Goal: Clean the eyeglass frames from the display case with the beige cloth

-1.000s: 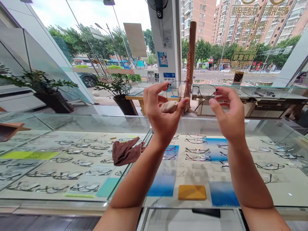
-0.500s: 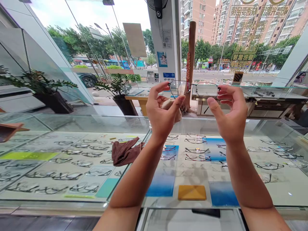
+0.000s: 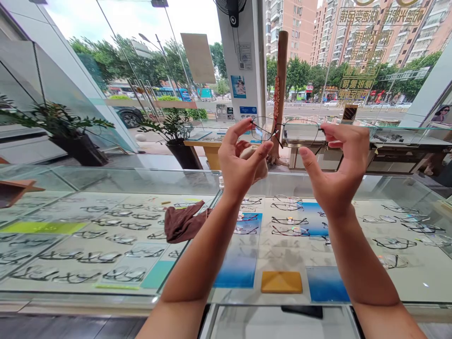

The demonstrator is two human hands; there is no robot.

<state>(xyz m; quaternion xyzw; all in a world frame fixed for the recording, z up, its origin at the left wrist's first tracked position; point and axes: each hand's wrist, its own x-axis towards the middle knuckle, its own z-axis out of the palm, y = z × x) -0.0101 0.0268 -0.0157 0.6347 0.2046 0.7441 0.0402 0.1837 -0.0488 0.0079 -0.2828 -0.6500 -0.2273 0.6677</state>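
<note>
Thin dark-framed eyeglasses (image 3: pixel 301 133) are held up above the glass counter, lenses facing me. My left hand (image 3: pixel 240 160) is closed on the left end of the frame and also has a pale beige cloth (image 3: pixel 260 167) tucked in its fingers. At the right end, the fingers of my right hand (image 3: pixel 339 165) grip the frame near the hinge, the thumb held apart below. One temple arm shows beneath the bridge. On the counter, left of my left forearm, lies a crumpled brown cloth (image 3: pixel 185 221).
Several rows of eyeglasses (image 3: pixel 120 240) lie inside the glass display case (image 3: pixel 141 181), with a yellow-orange block (image 3: pixel 281 282) near its front. A small white bottle (image 3: pixel 221 182) stands behind my left wrist. Beyond are potted plants (image 3: pixel 176 132), a wooden post (image 3: pixel 280 80) and large windows.
My right hand has shifted slightly right, its fingers straighter. The eyeglasses have tilted a little, and a temple arm shows below the bridge. Both hands still hold them.
</note>
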